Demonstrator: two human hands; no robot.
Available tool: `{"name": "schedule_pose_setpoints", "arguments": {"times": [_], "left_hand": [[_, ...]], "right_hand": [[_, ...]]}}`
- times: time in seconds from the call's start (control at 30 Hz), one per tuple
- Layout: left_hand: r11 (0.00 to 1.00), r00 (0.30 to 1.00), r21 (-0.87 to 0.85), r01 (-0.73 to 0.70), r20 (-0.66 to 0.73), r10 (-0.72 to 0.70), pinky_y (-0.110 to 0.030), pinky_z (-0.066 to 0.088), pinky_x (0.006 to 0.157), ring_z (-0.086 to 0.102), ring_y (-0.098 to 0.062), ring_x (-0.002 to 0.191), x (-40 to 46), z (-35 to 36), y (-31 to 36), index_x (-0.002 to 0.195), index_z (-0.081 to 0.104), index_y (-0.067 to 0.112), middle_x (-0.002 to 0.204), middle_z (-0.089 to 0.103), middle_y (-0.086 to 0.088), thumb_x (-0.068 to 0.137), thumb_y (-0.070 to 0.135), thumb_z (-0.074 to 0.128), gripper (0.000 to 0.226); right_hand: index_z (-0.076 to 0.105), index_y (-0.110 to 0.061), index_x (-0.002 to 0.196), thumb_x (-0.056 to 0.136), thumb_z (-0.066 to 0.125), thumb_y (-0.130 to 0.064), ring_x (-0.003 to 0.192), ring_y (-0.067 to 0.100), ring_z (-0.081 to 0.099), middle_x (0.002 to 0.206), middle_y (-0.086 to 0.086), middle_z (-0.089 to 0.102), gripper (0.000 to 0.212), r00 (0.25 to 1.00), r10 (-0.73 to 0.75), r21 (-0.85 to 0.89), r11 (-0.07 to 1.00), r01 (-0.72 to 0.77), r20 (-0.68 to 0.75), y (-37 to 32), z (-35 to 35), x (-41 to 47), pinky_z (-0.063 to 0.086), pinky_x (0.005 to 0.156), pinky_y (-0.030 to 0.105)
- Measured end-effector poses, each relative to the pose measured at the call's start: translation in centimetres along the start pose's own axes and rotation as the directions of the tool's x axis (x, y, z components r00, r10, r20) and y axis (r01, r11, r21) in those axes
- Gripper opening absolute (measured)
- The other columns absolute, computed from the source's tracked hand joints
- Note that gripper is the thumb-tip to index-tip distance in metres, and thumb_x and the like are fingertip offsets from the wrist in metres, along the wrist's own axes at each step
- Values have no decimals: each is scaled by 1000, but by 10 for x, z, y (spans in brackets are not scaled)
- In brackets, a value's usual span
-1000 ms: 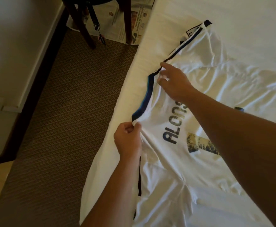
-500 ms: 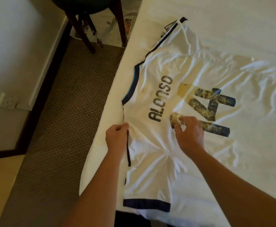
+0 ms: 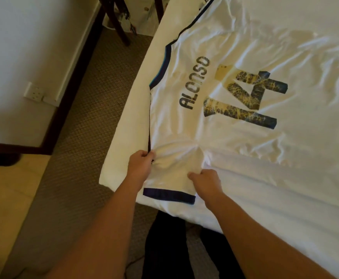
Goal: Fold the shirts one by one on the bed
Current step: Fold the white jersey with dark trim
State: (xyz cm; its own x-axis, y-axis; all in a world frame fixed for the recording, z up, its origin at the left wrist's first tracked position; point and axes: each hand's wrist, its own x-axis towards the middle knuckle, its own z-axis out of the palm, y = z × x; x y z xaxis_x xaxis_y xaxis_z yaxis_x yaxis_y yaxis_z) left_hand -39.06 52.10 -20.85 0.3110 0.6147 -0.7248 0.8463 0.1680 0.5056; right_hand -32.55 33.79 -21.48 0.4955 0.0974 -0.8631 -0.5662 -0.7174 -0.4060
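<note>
Two hands' grip on shirt point(image 3: 214, 137) sleeve: left hand point(image 3: 139, 165), right hand point(image 3: 205, 183).

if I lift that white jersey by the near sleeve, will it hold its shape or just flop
It will probably flop: the jersey is thin cloth, creased all over, and bunches where the left hand and right hand pinch the sleeve. It looks light for its size. It may also slide on the smooth bed sheet and drag its wrinkles along.
</note>
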Motion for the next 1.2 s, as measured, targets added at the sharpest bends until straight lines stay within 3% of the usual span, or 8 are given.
{"name": "schedule_pose_setpoints", "arguments": {"times": [0.17,0.3,0.4,0.57,0.67,0.8,1.03,1.2], "left_hand": [[990,985,137,-41,172,17,-32,49,73,62,-21,84,-15,-4,-20,89,69,4,89,66,-6,87,28,80,27],[968,997,242,-74,-9,78,-31,39,63,57,-28,77,-11,-10,-37,72,59,5,72,57,-6,90,21,74,28],[929,992,360,-85,-59,114,-32,36,59,58,-31,80,-14,-5,-40,70,52,13,71,53,-3,92,25,71,32],[651,890,754,-88,-234,392,-46,43,86,49,-36,110,-43,32,-23,123,49,18,121,48,-11,77,29,73,52],[471,760,775,-420,17,650,-48,48,79,56,-40,103,-51,74,-8,125,57,13,117,55,-15,67,27,79,63],[167,648,763,-625,388,655,-46,48,80,58,-37,99,-57,126,10,125,56,16,112,55,-9,69,38,76,63],[-129,610,811,-571,524,594,-42,45,67,60,-36,80,-59,170,19,104,63,14,95,57,-11,72,26,74,36],[-187,468,710,-679,614,635,-36,45,51,60,-35,63,-56,175,9,95,68,7,82,61,-13,77,9,79,21]], "right_hand": [[64,-16,95,93,67,-26,93,25,64,103,7,67,11,989,-48,86,996,36,141,10,-3,-8,57,88,45],[64,-1,109,95,66,-17,66,21,64,88,10,68,21,962,-80,7,997,81,261,15,-10,-11,51,52,27],[66,0,94,92,67,-24,65,27,67,77,15,71,24,935,-124,-230,951,208,331,19,-16,-10,59,64,40],[61,-13,92,97,54,-37,84,25,62,90,3,62,26,946,-321,-509,808,297,43,35,-69,-7,51,72,36],[53,-18,121,92,54,-29,112,29,51,122,6,51,31,842,-532,-774,570,276,-92,68,-125,7,47,88,40],[13,-20,154,91,49,-26,135,35,27,158,13,17,72,895,-433,-959,282,26,-103,117,-200,15,32,105,46],[61,-14,116,89,54,-16,100,33,59,109,10,65,28,875,-436,-966,227,-120,-211,155,-267,23,47,81,40],[59,-21,118,92,52,-21,104,27,61,111,3,66,27,906,-359,-933,348,-91,-223,171,-275,20,45,85,36]]}}
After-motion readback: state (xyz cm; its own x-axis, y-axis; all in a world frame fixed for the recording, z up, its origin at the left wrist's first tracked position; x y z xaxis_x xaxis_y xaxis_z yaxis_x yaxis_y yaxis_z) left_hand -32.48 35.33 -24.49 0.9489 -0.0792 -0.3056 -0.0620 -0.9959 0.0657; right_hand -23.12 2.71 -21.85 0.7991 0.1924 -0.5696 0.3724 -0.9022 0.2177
